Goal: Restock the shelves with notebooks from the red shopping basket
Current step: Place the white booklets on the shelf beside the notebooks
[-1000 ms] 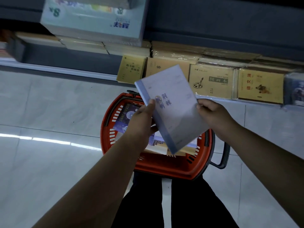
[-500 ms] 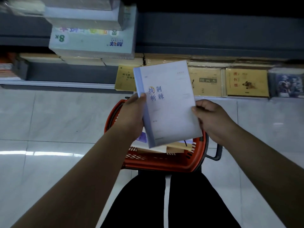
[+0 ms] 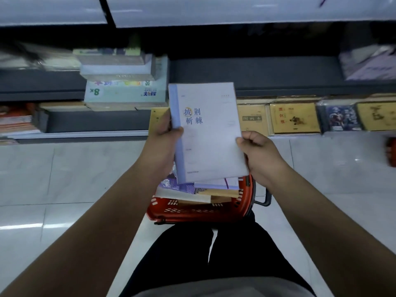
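A pale lilac notebook [image 3: 209, 133] with a blue spine strip and printed characters is held upright in front of me. My left hand [image 3: 165, 144] grips its spine edge, thumb on the cover. My right hand [image 3: 260, 153] grips its lower right edge. Below them the red shopping basket [image 3: 199, 210] stands on the floor with several more notebooks [image 3: 199, 189] stacked inside; the held notebook hides its far part.
The low shelf ahead carries yellow exercise books [image 3: 294, 117], a dark illustrated pack [image 3: 340, 117] and orange booklets [image 3: 17, 122] at left. A pale green "8K" paper pack [image 3: 126, 91] with books on top sits on the shelf above. My dark trouser legs [image 3: 214, 254] stand on white floor tiles.
Both hands have raised the notebook and turned it from tilted to nearly upright. The view has tilted upward, bringing higher shelves into sight.
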Demonstrator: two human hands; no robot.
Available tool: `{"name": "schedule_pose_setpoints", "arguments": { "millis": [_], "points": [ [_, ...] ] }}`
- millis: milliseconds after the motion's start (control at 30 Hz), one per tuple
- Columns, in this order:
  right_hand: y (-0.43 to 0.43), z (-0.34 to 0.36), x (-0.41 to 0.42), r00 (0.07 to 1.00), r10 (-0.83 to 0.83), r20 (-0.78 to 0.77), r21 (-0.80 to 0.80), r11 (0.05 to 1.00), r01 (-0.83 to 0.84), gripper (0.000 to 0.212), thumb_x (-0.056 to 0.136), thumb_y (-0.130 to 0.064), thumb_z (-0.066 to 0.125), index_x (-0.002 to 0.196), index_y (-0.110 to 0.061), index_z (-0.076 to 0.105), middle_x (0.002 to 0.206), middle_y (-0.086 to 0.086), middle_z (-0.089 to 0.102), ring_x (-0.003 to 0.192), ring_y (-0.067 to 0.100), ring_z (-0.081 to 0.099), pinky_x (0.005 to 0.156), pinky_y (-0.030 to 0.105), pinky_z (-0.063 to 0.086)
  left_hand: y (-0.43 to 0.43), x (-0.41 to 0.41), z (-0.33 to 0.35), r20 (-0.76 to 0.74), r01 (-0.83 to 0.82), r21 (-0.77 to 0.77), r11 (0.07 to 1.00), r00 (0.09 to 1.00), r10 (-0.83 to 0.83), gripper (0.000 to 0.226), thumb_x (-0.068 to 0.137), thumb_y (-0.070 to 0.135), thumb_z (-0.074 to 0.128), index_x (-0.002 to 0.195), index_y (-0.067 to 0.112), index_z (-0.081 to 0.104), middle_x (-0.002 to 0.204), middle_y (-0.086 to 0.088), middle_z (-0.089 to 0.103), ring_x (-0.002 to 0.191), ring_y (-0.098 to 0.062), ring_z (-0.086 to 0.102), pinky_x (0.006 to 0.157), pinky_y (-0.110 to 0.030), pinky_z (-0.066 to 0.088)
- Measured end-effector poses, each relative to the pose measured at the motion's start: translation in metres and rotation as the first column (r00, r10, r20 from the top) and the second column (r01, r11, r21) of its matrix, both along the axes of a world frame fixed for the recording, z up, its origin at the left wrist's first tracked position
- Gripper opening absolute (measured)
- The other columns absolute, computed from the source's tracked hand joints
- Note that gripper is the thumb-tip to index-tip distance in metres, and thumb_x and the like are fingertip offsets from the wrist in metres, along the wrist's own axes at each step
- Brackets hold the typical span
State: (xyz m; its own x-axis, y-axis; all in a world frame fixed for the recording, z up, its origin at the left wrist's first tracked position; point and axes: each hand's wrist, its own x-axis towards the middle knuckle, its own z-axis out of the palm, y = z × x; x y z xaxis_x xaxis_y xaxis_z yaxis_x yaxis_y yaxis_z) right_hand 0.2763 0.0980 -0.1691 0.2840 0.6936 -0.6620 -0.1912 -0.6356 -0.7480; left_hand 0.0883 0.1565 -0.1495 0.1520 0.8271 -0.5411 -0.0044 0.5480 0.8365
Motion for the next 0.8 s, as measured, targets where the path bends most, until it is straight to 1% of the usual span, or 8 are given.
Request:
{"name": "schedule_pose_setpoints", "arguments": {
  "millis": [67,133,233,333,467,567,633,800],
  "points": [
    [0.001,0.016,0.002,1.000,-0.025,0.012,0.018,1.000,0.025,0.010,0.099,-0.011,0.053,0.102,-0.013,0.062,0.117,0.017,0.067,0.108,0.032,0.064,0.097,0.050,0.051,-0.001,0.002,0.015,0.055,0.036,0.031,0.999,0.998,-0.037,0.055,0.096,-0.012,0.034,0.137,0.021,0.049,0.135,-0.004,0.060,0.117,-0.023,0.061,0.096,-0.042,0.052],
    [0.000,0.032,0.004,0.999,-0.047,0.021,0.028,0.999,0.046,0.010,0.099,-0.012,0.053,0.103,-0.013,0.062,0.116,0.016,0.067,0.111,0.034,0.063,0.096,0.052,0.051,-0.002,0.005,0.031,0.076,0.065,0.060,0.996,0.995,-0.069,0.058,0.096,-0.014,0.033,0.139,0.023,0.046,0.135,-0.001,0.059,0.117,-0.020,0.061,0.097,-0.039,0.051],
    [-0.003,0.048,0.006,0.997,-0.072,0.012,0.039,0.997,0.072,0.014,0.099,-0.013,0.053,0.110,-0.010,0.061,0.115,0.016,0.067,0.109,0.033,0.063,0.095,0.054,0.051,-0.004,0.009,0.046,0.079,0.063,0.080,0.995,0.994,-0.069,0.060,0.097,-0.013,0.034,0.135,0.031,0.047,0.135,0.002,0.059,0.121,-0.020,0.059,0.105,-0.044,0.046],
    [-0.007,0.063,0.008,0.995,-0.092,-0.024,0.052,0.994,0.093,0.017,0.099,-0.014,0.053,0.114,-0.010,0.061,0.115,0.013,0.067,0.101,0.025,0.065,0.093,0.048,0.054,-0.006,0.013,0.063,0.092,0.074,0.085,0.994,0.992,-0.082,0.060,0.098,-0.012,0.034,0.135,0.034,0.046,0.135,0.004,0.060,0.121,-0.020,0.059,0.105,-0.047,0.045],
    [-0.014,0.079,0.012,0.989,-0.104,-0.104,0.077,0.991,0.112,0.013,0.099,-0.012,0.052,0.110,-0.010,0.060,0.107,0.008,0.068,0.093,0.020,0.066,0.084,0.042,0.057,-0.008,0.015,0.080,0.116,0.076,0.082,0.994,0.990,-0.085,0.059,0.101,-0.006,0.036,0.146,0.031,0.041,0.136,0.005,0.059,0.120,-0.021,0.060,0.105,-0.048,0.045],
    [-0.017,0.093,0.017,0.987,-0.111,-0.113,0.105,0.987,0.123,0.017,0.100,-0.010,0.051,0.115,-0.006,0.059,0.101,0.007,0.069,0.086,0.017,0.067,0.077,0.036,0.058,-0.010,0.019,0.089,0.107,0.072,0.083,0.994,0.991,-0.080,0.059,0.101,-0.005,0.038,0.149,0.030,0.038,0.137,0.002,0.059,0.122,-0.024,0.059,0.105,-0.052,0.045],
    [-0.018,0.102,0.021,0.986,-0.112,-0.123,0.124,0.984,0.128,0.016,0.099,-0.010,0.051,0.113,-0.006,0.059,0.096,0.005,0.069,0.080,0.014,0.067,0.071,0.032,0.059,-0.012,0.022,0.095,0.110,0.053,0.085,0.995,0.992,-0.062,0.060,0.101,-0.004,0.039,0.150,0.030,0.037,0.139,0.001,0.058,0.123,-0.025,0.058,0.105,-0.052,0.045],
    [-0.019,0.123,0.032,0.983,-0.130,-0.130,0.181,0.972,0.152,0.018,0.099,-0.007,0.050,0.114,-0.002,0.059,0.096,0.007,0.068,0.079,0.015,0.065,0.061,0.026,0.059,-0.019,0.033,0.117,0.131,0.068,0.139,0.988,0.988,-0.086,0.059,0.101,-0.005,0.039,0.148,0.030,0.037,0.141,0.000,0.056,0.125,-0.026,0.056,0.106,-0.051,0.044]
  ]
}}
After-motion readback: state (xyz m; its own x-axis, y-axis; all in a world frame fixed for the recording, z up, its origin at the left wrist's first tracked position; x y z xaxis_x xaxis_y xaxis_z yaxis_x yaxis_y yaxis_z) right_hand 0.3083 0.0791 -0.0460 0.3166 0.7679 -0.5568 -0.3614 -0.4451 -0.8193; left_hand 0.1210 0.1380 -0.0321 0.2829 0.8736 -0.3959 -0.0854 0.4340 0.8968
